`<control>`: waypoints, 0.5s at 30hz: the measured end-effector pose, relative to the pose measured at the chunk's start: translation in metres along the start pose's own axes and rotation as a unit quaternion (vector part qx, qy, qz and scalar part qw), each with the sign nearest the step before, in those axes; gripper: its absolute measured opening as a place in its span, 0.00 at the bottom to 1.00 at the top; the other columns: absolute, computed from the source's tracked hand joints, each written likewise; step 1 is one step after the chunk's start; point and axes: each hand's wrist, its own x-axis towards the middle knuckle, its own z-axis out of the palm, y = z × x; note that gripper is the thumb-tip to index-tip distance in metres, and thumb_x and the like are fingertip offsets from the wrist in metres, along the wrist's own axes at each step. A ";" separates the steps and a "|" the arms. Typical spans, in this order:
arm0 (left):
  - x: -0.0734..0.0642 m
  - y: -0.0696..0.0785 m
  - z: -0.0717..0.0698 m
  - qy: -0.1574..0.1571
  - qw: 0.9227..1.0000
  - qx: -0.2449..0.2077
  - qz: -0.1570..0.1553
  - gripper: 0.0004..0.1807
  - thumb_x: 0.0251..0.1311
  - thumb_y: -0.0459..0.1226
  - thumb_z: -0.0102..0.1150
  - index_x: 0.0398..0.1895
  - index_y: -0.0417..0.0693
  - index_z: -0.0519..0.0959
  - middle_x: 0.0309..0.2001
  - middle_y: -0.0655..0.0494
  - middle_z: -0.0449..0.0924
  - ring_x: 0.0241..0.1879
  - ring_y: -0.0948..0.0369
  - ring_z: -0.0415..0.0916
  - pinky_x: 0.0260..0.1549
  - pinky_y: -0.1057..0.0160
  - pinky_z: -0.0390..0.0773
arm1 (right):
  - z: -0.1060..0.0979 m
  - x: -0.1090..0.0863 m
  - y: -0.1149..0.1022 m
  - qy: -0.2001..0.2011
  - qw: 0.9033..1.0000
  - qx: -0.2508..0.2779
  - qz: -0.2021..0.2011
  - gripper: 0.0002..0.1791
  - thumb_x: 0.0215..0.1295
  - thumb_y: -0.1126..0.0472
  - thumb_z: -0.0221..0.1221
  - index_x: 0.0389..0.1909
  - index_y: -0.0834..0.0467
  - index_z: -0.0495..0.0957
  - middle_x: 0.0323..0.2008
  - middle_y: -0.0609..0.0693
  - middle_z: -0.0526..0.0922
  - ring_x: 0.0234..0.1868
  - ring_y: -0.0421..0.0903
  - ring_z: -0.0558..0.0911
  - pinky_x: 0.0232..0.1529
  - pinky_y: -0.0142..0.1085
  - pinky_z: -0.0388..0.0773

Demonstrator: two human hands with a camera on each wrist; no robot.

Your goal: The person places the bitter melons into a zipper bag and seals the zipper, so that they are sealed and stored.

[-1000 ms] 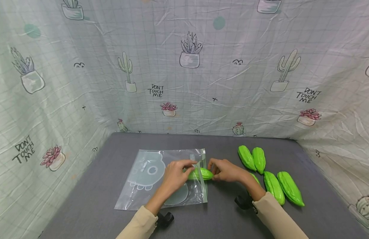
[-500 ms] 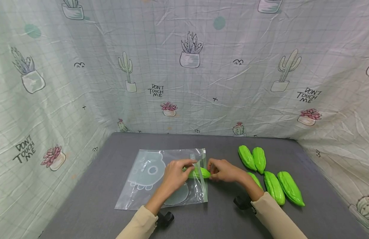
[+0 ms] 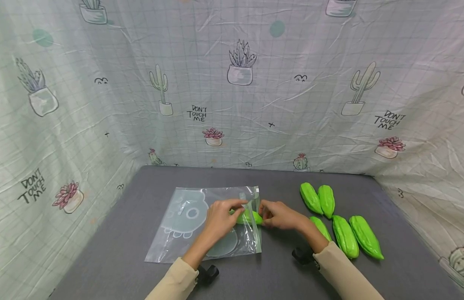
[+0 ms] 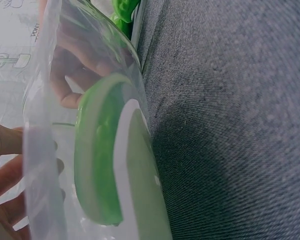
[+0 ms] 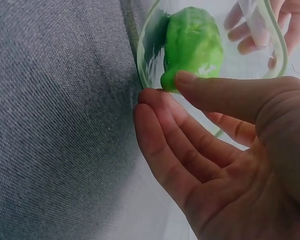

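As the green gourd [image 3: 250, 217] is sliding deeper into the bag [image 3: 192, 227], likely nearly inserted, your right hand [image 3: 279, 214] is pinching its tip, your left hand [image 3: 222, 216] gripping the bag.

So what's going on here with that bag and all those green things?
A person is putting a green bitter melon into a clear zip bag. The left hand holds the bag's mouth open, and the right hand pinches the melon's tip. Most of it is already inside. Five more bitter melons lie to the right on the gray table.
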 end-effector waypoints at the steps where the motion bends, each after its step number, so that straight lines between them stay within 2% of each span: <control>1: 0.000 0.000 0.000 0.000 1.000 0.001 0.000 0.13 0.59 0.36 0.73 0.47 0.56 0.90 0.35 0.61 0.92 0.30 0.63 0.85 0.23 0.71 0.68 | 0.001 0.001 0.000 -0.001 1.000 0.001 -0.001 0.11 0.68 0.69 0.63 0.48 0.61 0.75 0.33 0.52 0.86 0.28 0.38 0.82 0.30 0.32 0.79; 9: -0.001 -0.002 0.002 0.002 1.000 0.000 0.001 0.13 0.59 0.37 0.73 0.47 0.56 0.90 0.35 0.62 0.92 0.31 0.63 0.87 0.24 0.71 0.71 | 0.008 0.006 0.001 -0.001 1.000 0.000 -0.007 0.10 0.71 0.67 0.62 0.49 0.62 0.76 0.31 0.55 0.87 0.27 0.42 0.83 0.29 0.32 0.79; 15: 0.000 -0.003 0.002 -0.002 1.000 0.003 -0.003 0.12 0.60 0.38 0.73 0.47 0.57 0.90 0.36 0.63 0.92 0.32 0.64 0.87 0.23 0.71 0.70 | 0.013 0.010 0.000 0.009 1.000 -0.012 -0.013 0.08 0.71 0.68 0.61 0.48 0.60 0.77 0.33 0.52 0.87 0.28 0.38 0.82 0.31 0.33 0.79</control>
